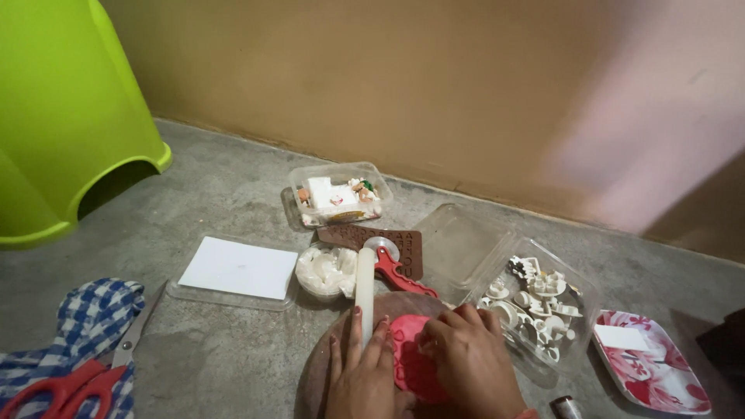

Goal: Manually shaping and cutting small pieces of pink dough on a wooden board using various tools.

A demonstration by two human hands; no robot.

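Small tub: a clear plastic tub [339,194] near the wall holds small white, red and green bits.
Hinged box: a clear hinged box [535,306] to the right lies open, its near half full of white plastic cutters [535,302], its far half bare.
Round cup: a clear cup [326,273] holds white lumps.
Flat lid: a shallow clear tray [233,271] carries a white card.
Floral plate: a red-and-white floral plate [652,361] at far right bears a small white piece.
Pink sheet: a flat pink sheet [415,361] lies on a round brown board [318,365], between and partly under both hands.
Left hand: the left hand [363,372] lies flat, fingers spread, beside the sheet's left edge (no grip visible).
Right hand: the right hand [469,357] presses down on the sheet, fingers curled at its top edge.
Rolling pin: a white rolling pin [365,291] lies with its long axis pointing away from the person, near end at the left fingertips.
Nearby: a red-handled wheel cutter [392,268], a brown letter mould [372,239], red scissors [70,384] on checked cloth [89,318].
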